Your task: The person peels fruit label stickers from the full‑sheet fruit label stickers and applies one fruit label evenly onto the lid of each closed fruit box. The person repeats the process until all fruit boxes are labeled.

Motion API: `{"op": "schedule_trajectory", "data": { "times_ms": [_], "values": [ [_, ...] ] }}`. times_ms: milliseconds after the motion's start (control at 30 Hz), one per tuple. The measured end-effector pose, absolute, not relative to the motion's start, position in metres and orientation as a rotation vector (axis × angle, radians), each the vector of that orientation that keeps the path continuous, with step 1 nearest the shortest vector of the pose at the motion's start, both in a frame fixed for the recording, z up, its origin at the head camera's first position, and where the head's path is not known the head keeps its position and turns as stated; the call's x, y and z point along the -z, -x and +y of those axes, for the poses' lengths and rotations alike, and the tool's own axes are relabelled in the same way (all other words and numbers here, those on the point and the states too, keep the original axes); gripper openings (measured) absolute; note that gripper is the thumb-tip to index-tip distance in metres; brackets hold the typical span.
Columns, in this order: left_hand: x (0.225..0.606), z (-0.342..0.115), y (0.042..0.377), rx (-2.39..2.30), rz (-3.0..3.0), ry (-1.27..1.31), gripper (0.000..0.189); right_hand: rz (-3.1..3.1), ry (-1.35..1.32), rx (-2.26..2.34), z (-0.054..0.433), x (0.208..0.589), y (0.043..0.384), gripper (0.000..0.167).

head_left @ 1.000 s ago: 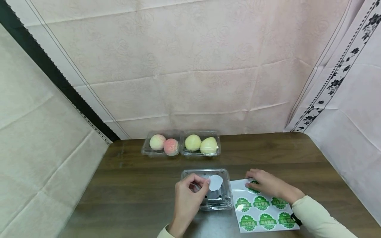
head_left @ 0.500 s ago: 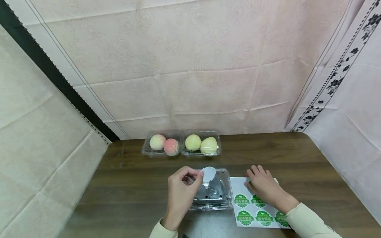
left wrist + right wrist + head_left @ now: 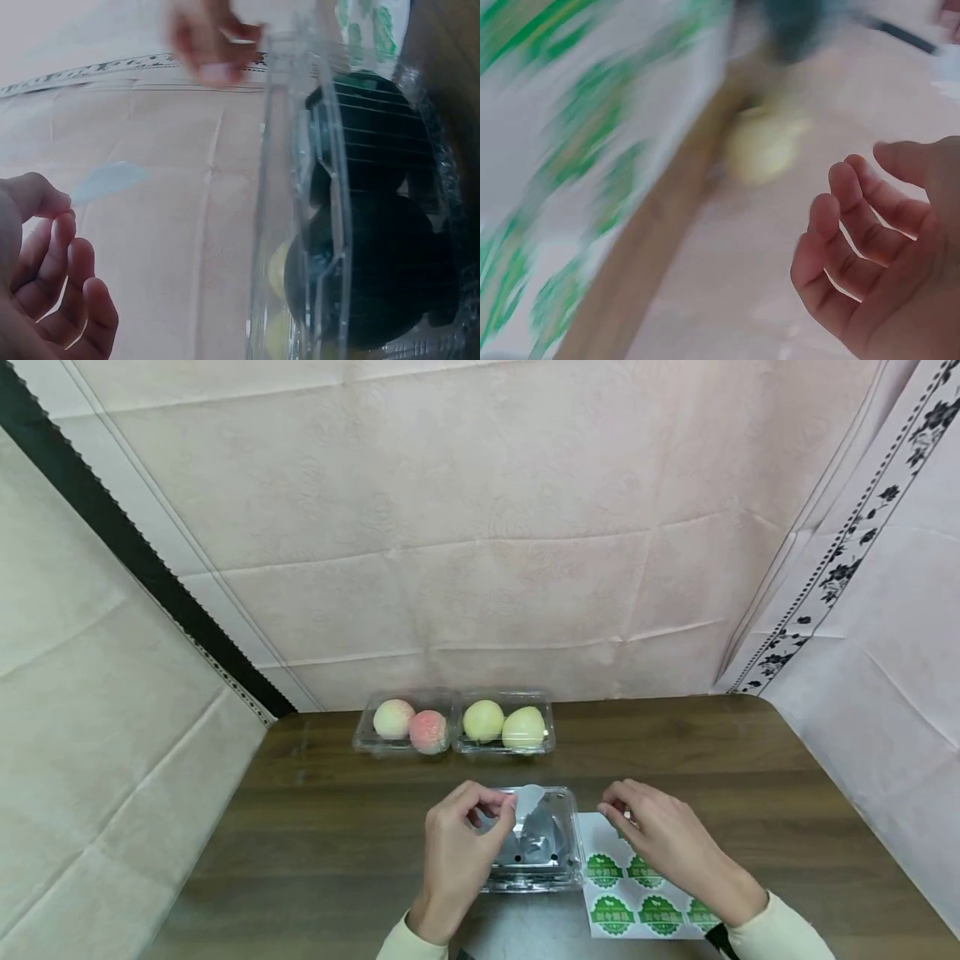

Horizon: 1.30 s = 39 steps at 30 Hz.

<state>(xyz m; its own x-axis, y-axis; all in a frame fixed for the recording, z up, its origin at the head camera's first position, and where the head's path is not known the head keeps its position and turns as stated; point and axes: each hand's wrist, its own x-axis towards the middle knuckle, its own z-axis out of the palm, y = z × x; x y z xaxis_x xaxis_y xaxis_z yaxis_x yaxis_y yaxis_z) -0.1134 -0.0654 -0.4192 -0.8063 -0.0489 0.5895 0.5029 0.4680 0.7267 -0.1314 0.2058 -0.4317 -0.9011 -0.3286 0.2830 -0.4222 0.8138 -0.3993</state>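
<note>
My left hand [image 3: 459,847] pinches a pale round sticker [image 3: 530,797] by its edge between thumb and fingertips, above a clear plastic clamshell box [image 3: 531,883]. In the left wrist view the sticker [image 3: 112,181] stands out thin from the fingertips, apart from the box wall. Dark rounded shapes [image 3: 360,262] show inside that box. My right hand [image 3: 663,835] hovers over the upper part of a white sheet [image 3: 592,831] of green scalloped stickers [image 3: 612,915], partly covering it. In the right wrist view its fingers [image 3: 847,247] are loosely bent, with nothing between them and the thumb.
Two more clear boxes stand along the table's back edge, one with pinkish peaches [image 3: 429,732], the other with yellow-green fruits [image 3: 523,727]. Pale patterned cloth [image 3: 480,593] hangs behind the wooden tabletop [image 3: 337,860] and at both sides.
My left hand has shifted left and slightly up with the sticker, then stayed nearly still. My right hand has lifted off the sheet and drawn left. The sheet has slid slightly.
</note>
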Motion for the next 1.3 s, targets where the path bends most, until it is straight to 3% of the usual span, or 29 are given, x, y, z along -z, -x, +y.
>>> {"op": "schedule_trajectory", "data": {
  "times_ms": [200,400,633,900,1300],
  "values": [
    [0.423,-0.064,0.111,1.036,-2.096,0.514,0.014,-2.670,-0.502,-1.259,0.170,0.398,0.101,0.015],
    [0.423,-0.061,0.112,0.762,-1.911,0.688,0.003,-2.617,-0.495,-1.597,0.143,0.393,0.088,0.021],
    [0.427,-0.057,0.114,0.495,-1.737,0.800,0.018,-2.527,-0.645,-1.483,0.125,0.407,0.087,0.020],
    [0.427,-0.054,0.117,0.416,-1.749,0.883,0.020,-2.592,-0.580,-1.237,0.121,0.409,0.087,0.021],
    [0.433,-0.053,0.121,0.430,-1.786,0.962,0.021,-2.558,-0.540,-1.216,0.124,0.413,0.087,0.026]
  ]
}}
